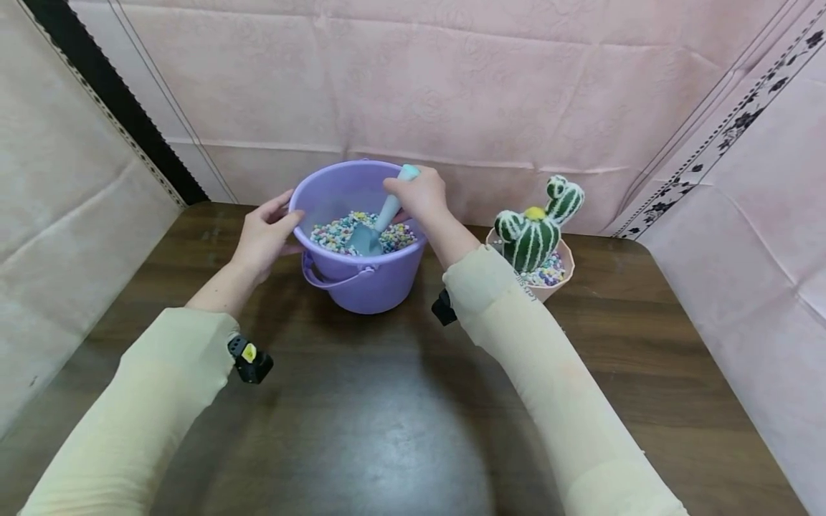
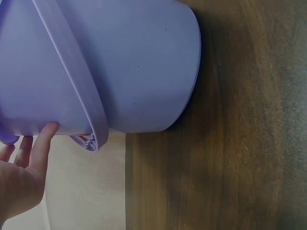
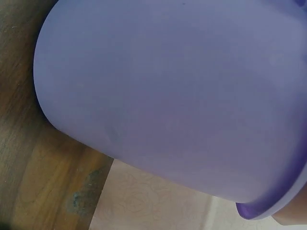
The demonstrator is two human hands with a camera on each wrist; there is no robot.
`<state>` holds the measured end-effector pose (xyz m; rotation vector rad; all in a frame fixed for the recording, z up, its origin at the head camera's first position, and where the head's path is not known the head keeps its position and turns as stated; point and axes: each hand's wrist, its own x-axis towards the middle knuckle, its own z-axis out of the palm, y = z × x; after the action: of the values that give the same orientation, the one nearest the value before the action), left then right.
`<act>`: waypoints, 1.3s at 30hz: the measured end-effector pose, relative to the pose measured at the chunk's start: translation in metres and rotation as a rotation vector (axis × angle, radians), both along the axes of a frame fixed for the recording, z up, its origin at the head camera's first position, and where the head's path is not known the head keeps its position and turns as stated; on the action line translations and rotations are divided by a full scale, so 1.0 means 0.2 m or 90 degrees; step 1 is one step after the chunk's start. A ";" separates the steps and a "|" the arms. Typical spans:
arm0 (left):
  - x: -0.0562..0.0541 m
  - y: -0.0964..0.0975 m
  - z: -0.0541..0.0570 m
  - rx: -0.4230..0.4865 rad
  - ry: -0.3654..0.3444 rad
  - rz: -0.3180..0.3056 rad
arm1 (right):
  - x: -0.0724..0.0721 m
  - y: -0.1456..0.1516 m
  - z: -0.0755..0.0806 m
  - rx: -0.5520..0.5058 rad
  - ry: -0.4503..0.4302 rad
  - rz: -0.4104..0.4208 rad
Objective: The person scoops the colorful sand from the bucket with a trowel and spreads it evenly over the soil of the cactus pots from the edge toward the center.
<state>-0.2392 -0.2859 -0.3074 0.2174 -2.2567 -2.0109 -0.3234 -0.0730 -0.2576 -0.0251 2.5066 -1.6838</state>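
A purple bucket (image 1: 381, 287) stands upright on the table, partly filled with small pastel pebbles (image 1: 335, 233). My left hand (image 1: 261, 236) holds the bucket's left rim, thumb at the edge and fingers against the outer wall. In the left wrist view, fingertips (image 2: 50, 127) touch the wall near the hanging bucket handle (image 2: 88, 96). My right hand (image 1: 422, 193) grips the light-blue handle of a toy shovel (image 1: 368, 238), whose blade rests tilted among the pebbles. In the right wrist view, the bucket wall (image 3: 168, 96) hides nearly all of that hand.
Right of the bucket, behind my right forearm, a knitted cactus (image 1: 532, 240) stands in a pale pink pot (image 1: 564, 269) holding similar pebbles. The brown wooden table (image 1: 348, 408) ends at a pink cloth backdrop (image 1: 452, 93), with cloth at both sides too.
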 end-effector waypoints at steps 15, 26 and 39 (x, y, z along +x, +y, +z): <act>0.00 0.00 0.00 0.000 0.001 0.003 | 0.00 -0.02 0.01 -0.201 -0.050 -0.051; 0.00 0.01 0.00 -0.011 -0.008 0.007 | 0.03 -0.01 0.02 -0.314 -0.063 -0.090; 0.01 0.01 0.01 0.010 -0.006 0.004 | 0.04 0.02 0.04 -0.455 -0.068 -0.147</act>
<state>-0.2363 -0.2843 -0.3063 0.2358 -2.2442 -2.0297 -0.3148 -0.0693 -0.2492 0.2871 1.7639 -2.5008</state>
